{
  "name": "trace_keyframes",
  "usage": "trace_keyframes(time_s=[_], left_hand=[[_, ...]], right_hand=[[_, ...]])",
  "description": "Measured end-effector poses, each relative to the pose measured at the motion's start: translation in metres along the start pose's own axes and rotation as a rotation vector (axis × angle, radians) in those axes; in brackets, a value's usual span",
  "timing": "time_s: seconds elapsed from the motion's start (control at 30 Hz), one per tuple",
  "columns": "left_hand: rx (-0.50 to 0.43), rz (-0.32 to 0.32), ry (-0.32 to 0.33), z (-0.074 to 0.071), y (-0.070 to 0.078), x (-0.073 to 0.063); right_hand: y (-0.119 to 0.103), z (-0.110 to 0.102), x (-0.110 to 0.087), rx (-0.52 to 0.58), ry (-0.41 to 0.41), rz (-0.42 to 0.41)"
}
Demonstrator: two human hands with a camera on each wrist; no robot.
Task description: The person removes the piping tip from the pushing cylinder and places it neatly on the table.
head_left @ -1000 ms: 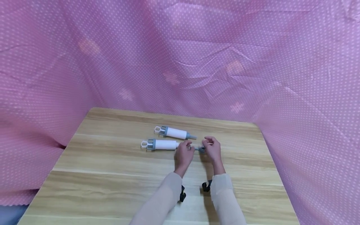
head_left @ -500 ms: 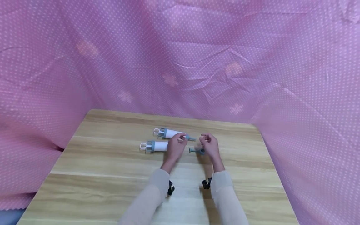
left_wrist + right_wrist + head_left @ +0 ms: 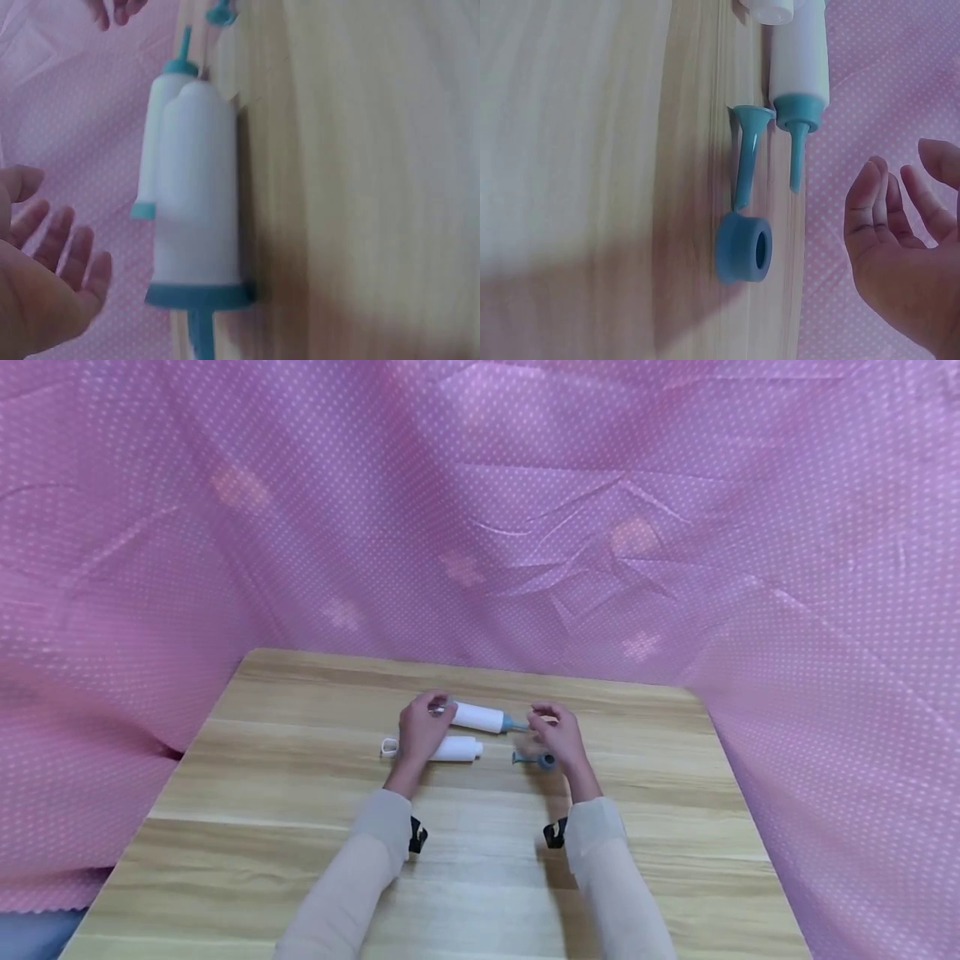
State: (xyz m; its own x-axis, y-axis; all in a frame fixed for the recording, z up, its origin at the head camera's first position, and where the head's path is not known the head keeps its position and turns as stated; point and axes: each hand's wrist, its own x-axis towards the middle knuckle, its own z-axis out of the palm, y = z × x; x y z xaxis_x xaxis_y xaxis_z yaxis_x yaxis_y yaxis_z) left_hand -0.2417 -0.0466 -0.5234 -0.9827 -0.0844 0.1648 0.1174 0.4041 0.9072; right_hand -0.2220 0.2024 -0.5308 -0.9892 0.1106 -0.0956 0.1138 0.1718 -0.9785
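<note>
Two syringe-like dispensers with white barrels and blue-green collars lie on the table. The nearer dispenser (image 3: pixel 454 748) has a bare white tip; a blue-green nozzle (image 3: pixel 507 723) is fitted on the farther dispenser (image 3: pixel 480 717). My left hand (image 3: pixel 424 729) hovers over their handle ends, hiding the collars, its fingers loosely curled and holding nothing. Right of the bare tip lie a loose blue-green nozzle (image 3: pixel 747 157) with a flared end and a blue-green ring cap (image 3: pixel 744 249). Beside them my right hand (image 3: pixel 907 262) hangs with relaxed, bent fingers around nothing.
The wood-grain table (image 3: pixel 300 860) reaches back to a pink dotted cloth (image 3: pixel 480 527), which hangs behind and at both sides. Black camera mounts sit at both wrists.
My left hand has moved left, from the nearer dispenser's tip to the handle ends. The loose nozzle and ring cap now lie uncovered. My right hand has shifted slightly away from them.
</note>
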Motion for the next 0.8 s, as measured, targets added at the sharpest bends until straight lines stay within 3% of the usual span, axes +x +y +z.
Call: trace_keyframes(time_s=[0.17, 0.33, 0.57, 0.8], left_hand=[[0.054, -0.115, -0.049, -0.016, -0.002, 0.013], [0.087, -0.186, -0.125, -0.022, -0.013, 0.026], [0.113, -0.252, -0.163, -0.013, -0.032, 0.034], [0.148, -0.285, -0.163, -0.006, -0.041, 0.037]], right_hand=[[-0.002, 0.005, 0.006, -0.028, -0.034, 0.016], [0.003, 0.010, 0.012, -0.069, -0.059, 0.017], [0.009, 0.019, 0.017, -0.087, -0.057, 0.030], [0.015, 0.025, 0.024, -0.115, -0.055, 0.078]])
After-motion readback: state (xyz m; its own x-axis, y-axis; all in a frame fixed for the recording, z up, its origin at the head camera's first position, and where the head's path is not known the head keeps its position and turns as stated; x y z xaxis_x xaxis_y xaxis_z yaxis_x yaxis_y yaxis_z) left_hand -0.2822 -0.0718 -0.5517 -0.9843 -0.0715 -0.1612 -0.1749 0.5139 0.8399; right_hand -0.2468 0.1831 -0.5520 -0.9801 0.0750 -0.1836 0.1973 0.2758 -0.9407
